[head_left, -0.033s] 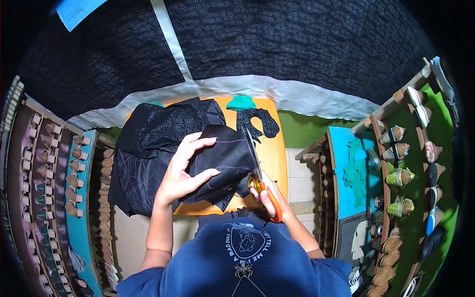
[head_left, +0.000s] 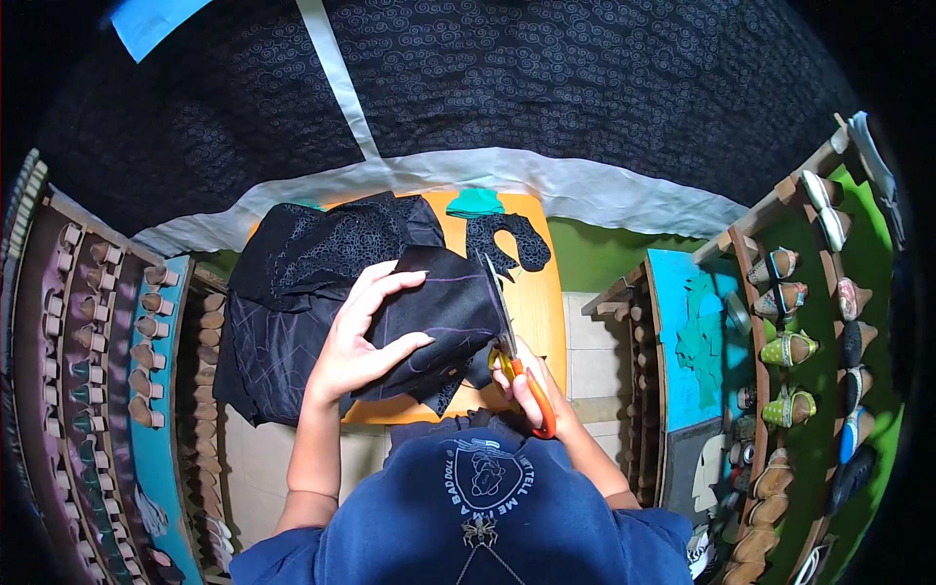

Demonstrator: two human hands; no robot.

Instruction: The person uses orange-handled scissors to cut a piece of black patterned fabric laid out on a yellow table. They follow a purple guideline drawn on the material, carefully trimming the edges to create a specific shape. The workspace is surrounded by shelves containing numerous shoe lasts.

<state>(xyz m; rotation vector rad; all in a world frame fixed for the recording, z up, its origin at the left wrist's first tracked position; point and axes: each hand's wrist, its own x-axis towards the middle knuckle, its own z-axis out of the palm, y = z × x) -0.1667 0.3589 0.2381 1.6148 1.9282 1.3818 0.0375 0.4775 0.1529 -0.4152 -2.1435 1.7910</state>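
My left hand grips a piece of black fabric by its left side, thumb and fingers spread across it. Thin purple lines are drawn on this fabric. In my right hand is a pair of scissors with orange and yellow handles. Their blades point away from me along the fabric's right edge; how far they are apart is hard to make out. Beneath and to the left lies a heap of black cloth, with black openwork fabric on its far part.
The orange-yellow table carries a curved black openwork cutout and a stack of green pieces at its far side. Racks of shoes stand right, shoe lasts left. Green scraps lie on a blue shelf.
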